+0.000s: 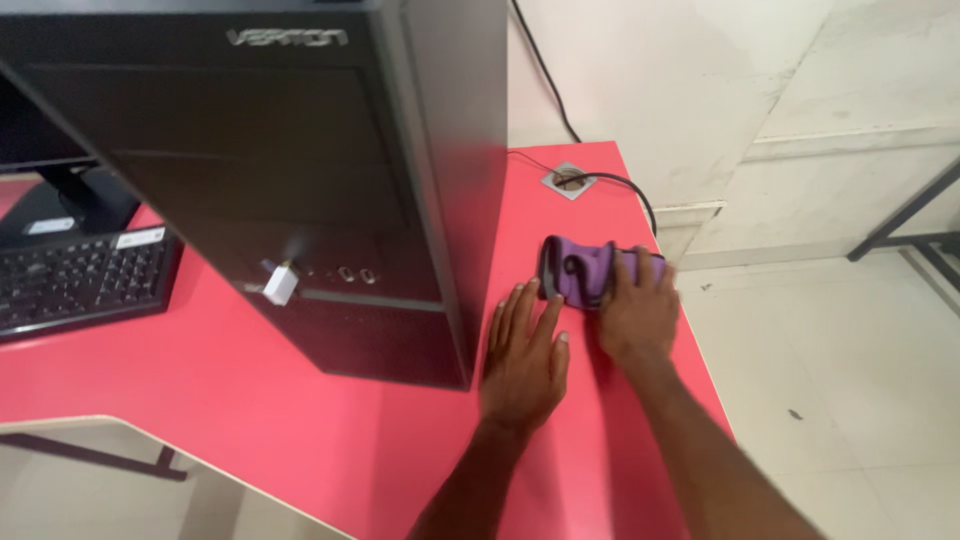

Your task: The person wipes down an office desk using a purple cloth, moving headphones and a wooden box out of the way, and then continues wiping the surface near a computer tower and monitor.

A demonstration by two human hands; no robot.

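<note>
Purple cloth: we see a purple cloth bunched up on the red table, near the far right edge and just beside the big black computer box.
Right hand: our right hand lies on top of the cloth with the fingers bent over it, so it grips the cloth and presses it down on the table. That is how we hold a cloth so it does not slip.
Left hand: our left hand lies flat on the table with the fingers spread out straight and holds nothing. Its fingertips come up near the left end of the cloth. We think it leans there to keep us steady.
Computer box: it stands upright on the table, and a small white stick is plugged into its front.
Keyboard: a black keyboard lies far to the left, well apart from our hands.
Cable: a black cable goes into a small hole in the table behind the cloth, so it stays out of the way.
</note>
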